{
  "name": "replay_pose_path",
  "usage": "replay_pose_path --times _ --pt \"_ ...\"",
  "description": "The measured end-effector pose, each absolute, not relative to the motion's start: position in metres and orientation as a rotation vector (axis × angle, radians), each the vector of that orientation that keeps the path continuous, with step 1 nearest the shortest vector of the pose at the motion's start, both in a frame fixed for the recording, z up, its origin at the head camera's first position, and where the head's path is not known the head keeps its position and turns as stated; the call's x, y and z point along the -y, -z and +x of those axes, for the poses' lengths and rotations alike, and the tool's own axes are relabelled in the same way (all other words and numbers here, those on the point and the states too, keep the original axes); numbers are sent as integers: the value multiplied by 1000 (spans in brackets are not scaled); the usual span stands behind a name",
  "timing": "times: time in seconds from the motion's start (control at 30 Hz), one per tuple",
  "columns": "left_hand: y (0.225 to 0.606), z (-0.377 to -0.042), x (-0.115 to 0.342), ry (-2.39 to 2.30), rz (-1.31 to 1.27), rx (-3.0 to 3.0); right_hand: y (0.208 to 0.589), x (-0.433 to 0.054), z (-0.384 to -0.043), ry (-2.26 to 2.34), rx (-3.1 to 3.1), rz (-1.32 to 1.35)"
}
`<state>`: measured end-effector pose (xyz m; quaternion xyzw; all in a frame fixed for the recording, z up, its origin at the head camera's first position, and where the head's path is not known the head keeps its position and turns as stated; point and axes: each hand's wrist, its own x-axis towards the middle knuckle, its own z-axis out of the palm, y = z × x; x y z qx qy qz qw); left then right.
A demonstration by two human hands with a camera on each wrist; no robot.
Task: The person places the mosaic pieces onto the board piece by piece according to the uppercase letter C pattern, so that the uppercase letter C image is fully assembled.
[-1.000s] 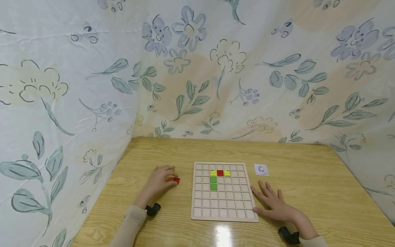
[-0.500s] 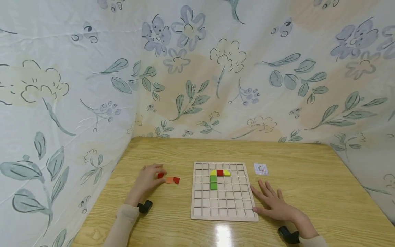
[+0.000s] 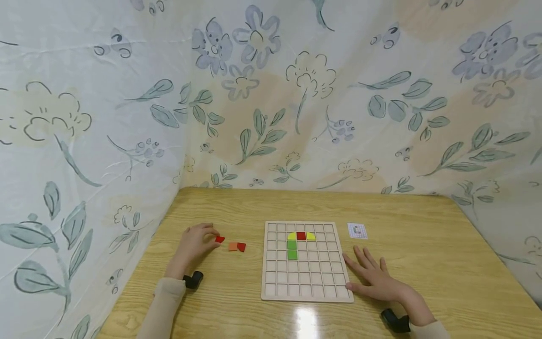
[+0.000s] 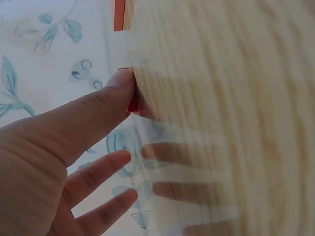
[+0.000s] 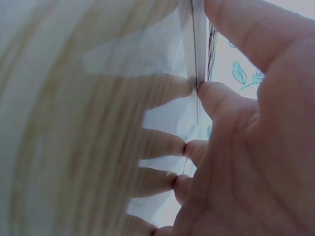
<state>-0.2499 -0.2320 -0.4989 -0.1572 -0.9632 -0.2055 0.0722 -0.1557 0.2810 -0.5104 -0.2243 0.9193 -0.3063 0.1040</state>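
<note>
At the left of the table, my left hand (image 3: pixel 194 245) pinches a small red tile (image 3: pixel 219 239) between thumb and fingertips. In the left wrist view the thumb covers most of this red tile (image 4: pixel 133 103), which lies low at the tabletop; two other fingers are spread apart. Just right of that hand lie an orange tile (image 3: pixel 233 246) and a dark red tile (image 3: pixel 241 247), side by side. My right hand (image 3: pixel 377 278) rests with spread fingers at the right edge of a wooden grid board (image 3: pixel 305 278), thumb and index finger touching its rim (image 5: pixel 198 59).
In the board's upper cells sit two yellow quarter-round tiles (image 3: pixel 311 236), a red square tile (image 3: pixel 301 236) between them and two green tiles (image 3: pixel 292 249) below. A small printed pattern card (image 3: pixel 357 230) lies right of the board. Floral cloth (image 3: pixel 262 94) hangs behind the table.
My left hand has moved left, off the orange and dark red tiles, to the separate red tile, which stays about where it was half a second ago. The right hand has not moved.
</note>
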Motion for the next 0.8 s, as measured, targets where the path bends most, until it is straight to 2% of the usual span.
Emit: replay_pose_path --times 0.43,0.8 --pt "495 -250 232 507 -526 2906 510 -279 -157 888 -2715 -656" --pt "491 -249 216 635 -610 2820 509 -278 -153 893 -2717 -659"
